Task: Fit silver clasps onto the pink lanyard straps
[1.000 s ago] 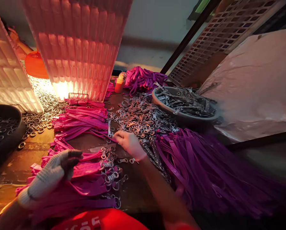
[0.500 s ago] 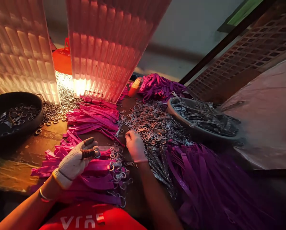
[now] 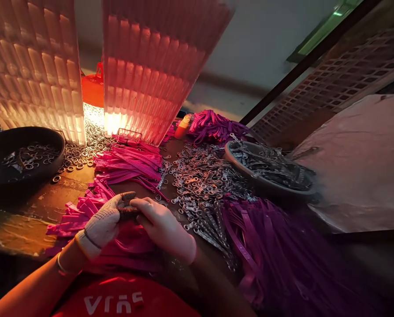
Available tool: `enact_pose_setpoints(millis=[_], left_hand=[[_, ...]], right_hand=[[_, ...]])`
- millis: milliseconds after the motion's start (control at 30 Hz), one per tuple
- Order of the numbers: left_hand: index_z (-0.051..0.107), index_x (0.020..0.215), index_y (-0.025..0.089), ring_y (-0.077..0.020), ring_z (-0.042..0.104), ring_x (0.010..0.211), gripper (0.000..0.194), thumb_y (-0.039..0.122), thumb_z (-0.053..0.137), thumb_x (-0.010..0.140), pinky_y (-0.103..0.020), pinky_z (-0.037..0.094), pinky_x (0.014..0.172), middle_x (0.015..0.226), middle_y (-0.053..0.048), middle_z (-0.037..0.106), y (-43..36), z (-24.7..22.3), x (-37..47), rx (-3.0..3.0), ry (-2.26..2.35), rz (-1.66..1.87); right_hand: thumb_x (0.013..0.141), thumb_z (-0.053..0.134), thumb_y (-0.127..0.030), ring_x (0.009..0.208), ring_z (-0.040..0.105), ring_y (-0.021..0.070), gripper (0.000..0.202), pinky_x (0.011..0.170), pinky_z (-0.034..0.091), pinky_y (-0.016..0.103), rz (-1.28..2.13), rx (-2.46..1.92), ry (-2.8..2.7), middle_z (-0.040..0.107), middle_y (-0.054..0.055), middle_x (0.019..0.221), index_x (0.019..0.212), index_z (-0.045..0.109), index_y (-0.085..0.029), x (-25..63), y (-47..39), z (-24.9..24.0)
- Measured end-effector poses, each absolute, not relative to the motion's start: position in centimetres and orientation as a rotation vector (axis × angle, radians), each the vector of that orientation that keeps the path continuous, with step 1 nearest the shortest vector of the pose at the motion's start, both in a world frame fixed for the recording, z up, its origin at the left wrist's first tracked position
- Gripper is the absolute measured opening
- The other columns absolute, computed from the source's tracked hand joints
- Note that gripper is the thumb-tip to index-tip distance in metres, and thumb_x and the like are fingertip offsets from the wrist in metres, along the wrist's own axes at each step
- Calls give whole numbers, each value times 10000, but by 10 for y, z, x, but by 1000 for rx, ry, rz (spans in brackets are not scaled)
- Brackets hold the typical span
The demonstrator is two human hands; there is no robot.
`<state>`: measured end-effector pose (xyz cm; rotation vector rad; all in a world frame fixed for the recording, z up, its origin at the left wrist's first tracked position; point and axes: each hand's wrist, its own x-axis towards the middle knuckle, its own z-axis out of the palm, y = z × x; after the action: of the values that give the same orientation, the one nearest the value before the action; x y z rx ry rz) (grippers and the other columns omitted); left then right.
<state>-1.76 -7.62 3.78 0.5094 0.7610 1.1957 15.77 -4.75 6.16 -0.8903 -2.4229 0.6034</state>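
Note:
My left hand [image 3: 102, 222], in a white dotted glove with dark fingertips, has its fingers closed at the front of my body. Half a second ago a metal ring showed at those fingertips; now it is hidden. My right hand [image 3: 167, 229], in a pale glove, meets it there with thumb and fingers pinched together. What the right fingers hold cannot be made out. Under both hands lie magenta straps [image 3: 134, 251]. Another bundle of straps [image 3: 127, 165] lies just beyond. To the right spreads a heap of metal clasps [image 3: 200, 174].
A dark bowl [image 3: 5, 187] with rings stands left, near loose metal rings [image 3: 71, 160]. Ribbed translucent panels [image 3: 144, 66] flank an orange lamp [image 3: 93, 90]. At right are a tub [image 3: 238, 167] full of metal clasps and purple straps [image 3: 263, 251]. An orange bottle [image 3: 183, 127] stands behind.
My right hand has come from the edge of the clasp heap leftward and toward me to the left hand's fingertips. The ring there is now covered. The view has shifted slightly.

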Motion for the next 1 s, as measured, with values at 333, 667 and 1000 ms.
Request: enact_pose_setpoints(millis=[333,667,1000], left_hand=[[726,1028,134,-121,620,668,343,218,816,708,-216,498,584,880,-66,716,-73,31,-4,619,806,1124],[623,716,158,-133,508,656,80,157,543,710,-237,408,607,696,-13,621,-54,21,-11,1475,1272,1124],[561,780,178,-101,399,428,119,239,471,830,-217,339,435,536,40,480,9,37,7,1489,1215,728]], right_hand=[[936,547,-230,898,659,161,259,811,529,279,804,-1140,-1749,702,30,1030,1180,631,-212,155,-57,47],[889,493,-109,804,567,217,252,703,396,321,35,-1207,-2452,652,85,918,1074,648,-182,154,-43,50],[993,452,-396,649,604,152,284,587,317,249,690,-1458,-1995,673,2,713,881,641,-216,182,-17,37]])
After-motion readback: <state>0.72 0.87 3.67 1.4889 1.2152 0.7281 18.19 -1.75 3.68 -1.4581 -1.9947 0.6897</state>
